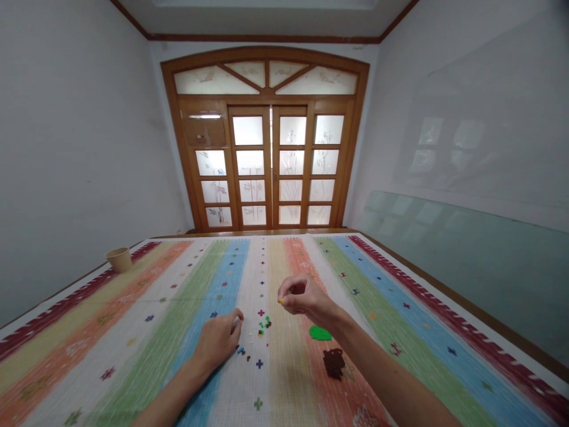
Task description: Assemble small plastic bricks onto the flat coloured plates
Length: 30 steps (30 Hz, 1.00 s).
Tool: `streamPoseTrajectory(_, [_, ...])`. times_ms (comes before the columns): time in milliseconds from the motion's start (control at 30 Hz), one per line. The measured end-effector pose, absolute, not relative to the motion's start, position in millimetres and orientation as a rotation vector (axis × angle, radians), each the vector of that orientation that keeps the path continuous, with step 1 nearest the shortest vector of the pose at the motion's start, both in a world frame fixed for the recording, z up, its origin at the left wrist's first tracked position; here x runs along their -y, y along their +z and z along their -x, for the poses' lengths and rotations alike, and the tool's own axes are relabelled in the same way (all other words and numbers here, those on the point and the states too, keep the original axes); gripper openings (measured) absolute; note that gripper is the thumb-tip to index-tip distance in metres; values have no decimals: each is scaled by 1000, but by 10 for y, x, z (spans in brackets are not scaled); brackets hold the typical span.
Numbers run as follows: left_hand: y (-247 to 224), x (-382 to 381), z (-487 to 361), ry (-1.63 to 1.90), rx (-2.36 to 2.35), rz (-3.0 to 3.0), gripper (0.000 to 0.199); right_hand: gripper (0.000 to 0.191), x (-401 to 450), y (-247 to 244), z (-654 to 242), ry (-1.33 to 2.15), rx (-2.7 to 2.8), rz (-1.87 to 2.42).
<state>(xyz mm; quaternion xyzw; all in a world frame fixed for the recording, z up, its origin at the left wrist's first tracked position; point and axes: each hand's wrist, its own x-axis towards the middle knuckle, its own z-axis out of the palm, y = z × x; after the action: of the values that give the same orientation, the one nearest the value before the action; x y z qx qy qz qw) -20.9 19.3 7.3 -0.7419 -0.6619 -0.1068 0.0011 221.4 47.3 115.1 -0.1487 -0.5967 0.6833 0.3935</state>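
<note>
Head view: right hand (304,295) raised a little over the surface, nearer its far edge than the left hand (217,341); thumb and index fingertip pinch a tiny yellow piece (281,300); a tip grip probably suits so small a part, since a whole-hand grasp would hide it; the remaining fingers curl inward, likely to leave the pinch unobstructed.

Left hand low at the striped cloth (278,394), fingers bent; a pale patch shows by the thumb, but cannot tell whether it is a held part or a nail, so its grip is undetermined; the low posture may serve to steady the hand.

Small green and brown pieces (265,323) lie in a loose cluster between the hands, presumably so that either can reach them; a blue piece (240,350) sits just beside the left fingers, on the side toward the near edge; a flat green piece (320,333) and, closer to the near edge, a dark brown piece (333,362) lie by the right forearm, apart from the cluster, perhaps because they are larger; tan cup (119,260) upright by the left edge, toward the far left corner, seemingly out of elbow range; contents not visible.
</note>
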Motion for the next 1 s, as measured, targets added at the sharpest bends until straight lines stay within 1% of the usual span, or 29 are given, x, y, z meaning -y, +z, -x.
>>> streamPoseTrajectory(300, [66,-202,211,-324,2099,2327,25,22,-460,1121,-2220,1629,1657,422])
streamPoseTrajectory(600, [41,-215,218,-362,2076,2332,23,31,-387,1142,-2219,1392,1848,498])
streamPoseTrajectory(1000, [26,-217,225,-363,2074,2331,22,31,-288,1080,-2439,1130,1968,607])
